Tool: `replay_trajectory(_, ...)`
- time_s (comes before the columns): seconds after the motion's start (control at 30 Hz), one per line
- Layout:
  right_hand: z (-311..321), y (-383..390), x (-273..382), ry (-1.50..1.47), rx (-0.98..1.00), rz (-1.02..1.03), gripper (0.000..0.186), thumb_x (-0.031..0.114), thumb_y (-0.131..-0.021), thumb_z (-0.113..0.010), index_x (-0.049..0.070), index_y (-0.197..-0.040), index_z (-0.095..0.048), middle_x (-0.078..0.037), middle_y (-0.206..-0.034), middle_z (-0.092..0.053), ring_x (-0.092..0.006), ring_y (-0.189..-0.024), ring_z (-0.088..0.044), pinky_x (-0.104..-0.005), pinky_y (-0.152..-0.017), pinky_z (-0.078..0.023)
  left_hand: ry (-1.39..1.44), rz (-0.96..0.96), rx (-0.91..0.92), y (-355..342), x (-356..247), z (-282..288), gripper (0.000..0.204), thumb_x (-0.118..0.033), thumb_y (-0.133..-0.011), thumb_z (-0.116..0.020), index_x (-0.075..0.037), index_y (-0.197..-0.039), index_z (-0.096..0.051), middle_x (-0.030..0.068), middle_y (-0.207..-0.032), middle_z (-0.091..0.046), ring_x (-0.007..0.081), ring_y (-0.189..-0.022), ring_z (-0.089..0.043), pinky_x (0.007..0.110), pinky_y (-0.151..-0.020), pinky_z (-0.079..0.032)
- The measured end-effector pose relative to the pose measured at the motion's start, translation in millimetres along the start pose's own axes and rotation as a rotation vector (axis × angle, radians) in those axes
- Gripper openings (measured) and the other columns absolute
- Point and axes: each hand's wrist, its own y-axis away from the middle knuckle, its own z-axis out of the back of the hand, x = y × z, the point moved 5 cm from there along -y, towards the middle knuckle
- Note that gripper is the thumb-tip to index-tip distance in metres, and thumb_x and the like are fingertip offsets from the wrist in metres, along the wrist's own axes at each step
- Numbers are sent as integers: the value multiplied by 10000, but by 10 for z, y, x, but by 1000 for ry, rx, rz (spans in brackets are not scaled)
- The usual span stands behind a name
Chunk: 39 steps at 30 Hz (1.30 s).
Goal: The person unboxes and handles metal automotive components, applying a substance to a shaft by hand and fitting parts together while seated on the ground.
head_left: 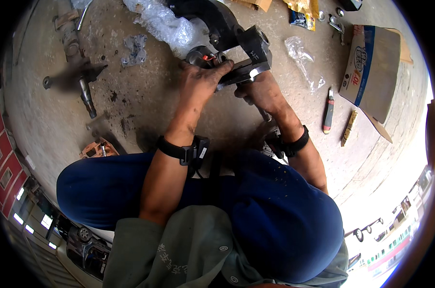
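Note:
A heavy black metal casting (256,53), perhaps a steering knuckle, is in front of me, with a bright machined face along its near edge. My left hand (198,79) grips its left side, thumb stretched across toward the middle and the other fingers partly hidden. Just beyond that thumb is a round dark part (198,56) with something orange-red in it. From the right, my right hand (260,91) curls under the casting's near edge, fingers closed. A short metal rod (264,114) shows below this hand; whether I hold it cannot be told. A large curved black arm (208,19) lies behind.
Bubble wrap (167,29) lies beyond my left hand. A greasy shaft with a knuckle (78,72) is at the left. To the right are clear plastic (304,62), a utility knife (329,110), a yellowish stick (349,127) and a cardboard box (376,72).

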Motion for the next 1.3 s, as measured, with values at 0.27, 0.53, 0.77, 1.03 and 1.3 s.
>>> replay_trajectory(0.27,-32,13,-44,-53,-28,29,230,0,-722,-668,39,-947,-690,-7,-681,-621,-112,-552,-556,-268,-497,-443,-255,8,-101,53,-76,57,470,-285,-747,-844,46,-994,-621,128,-939,-698,231,-854,-653,342,-801,-508)
replay_trajectory(0.53,-40,111,-15,-27,-18,96,219,-3,-727,-686,21,-944,-683,-13,-706,-630,-103,-558,-559,-267,-500,-450,-362,-22,-191,201,-73,80,776,-432,-683,-856,143,-1072,-509,265,-968,-697,386,-908,-689,416,-863,-523)
replay_trajectory(0.77,-98,45,2,-80,-1,78,127,1,-731,-687,17,-852,-655,-13,-668,-604,-104,-552,-561,-272,-482,-444,-235,-49,-131,-2,11,126,638,-354,-721,-834,112,-1063,-563,206,-952,-709,309,-890,-681,378,-834,-522)
replay_trajectory(1.03,-79,32,4,-39,-25,54,211,-16,-738,-679,5,-948,-671,-21,-667,-602,-109,-535,-556,-262,-478,-446,-287,-65,-177,41,-19,101,364,-221,-781,-810,43,-983,-660,116,-925,-715,204,-845,-663,332,-785,-525)
replay_trajectory(1.3,-75,-11,-32,-63,-30,69,178,13,-754,-669,24,-929,-700,-29,-649,-627,-108,-533,-563,-271,-468,-439,-143,-80,-93,-89,25,91,767,-415,-683,-863,126,-1108,-526,212,-957,-721,341,-905,-703,393,-835,-535)
